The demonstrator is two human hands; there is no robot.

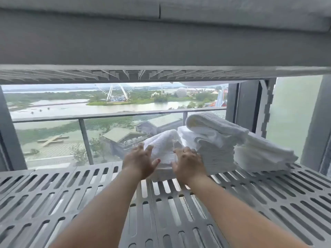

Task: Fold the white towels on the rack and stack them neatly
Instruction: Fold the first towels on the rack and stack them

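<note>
1. Two bare hands of ours reach to the back of the slatted grey rack shelf (232, 203); the left hand (141, 162) and the right hand (188, 162) both lie with fingers spread on one small white towel (163, 145).
2. Neither hand is clenched. The palms press flat on the cloth rather than pinching it, so we would call this steadying or smoothing, not a lift.
3. That towel sits at the far edge of the shelf, on top of what looks like a short stack of folded cloth. Its upper part is humped and not yet squared.
4. Just to its right, touching it, stands a taller pile of folded towels (215, 151) with a loosely rolled one (215, 124) lying across the top. Further right a third, lower pile (263, 154) rests near the rack's side post (266, 108).
5. We judge the cloth light, soft and limp: it will sag and lose its fold if taken by one corner. It is better held by two edges at once, or flat under the palms.
6. The tall pile leans a little and could topple if nudged.
7. An upper shelf (161, 74) closes in overhead, so we have little room to raise anything. Beyond the rack a window (53, 113) shows only outdoor scenery.
</note>
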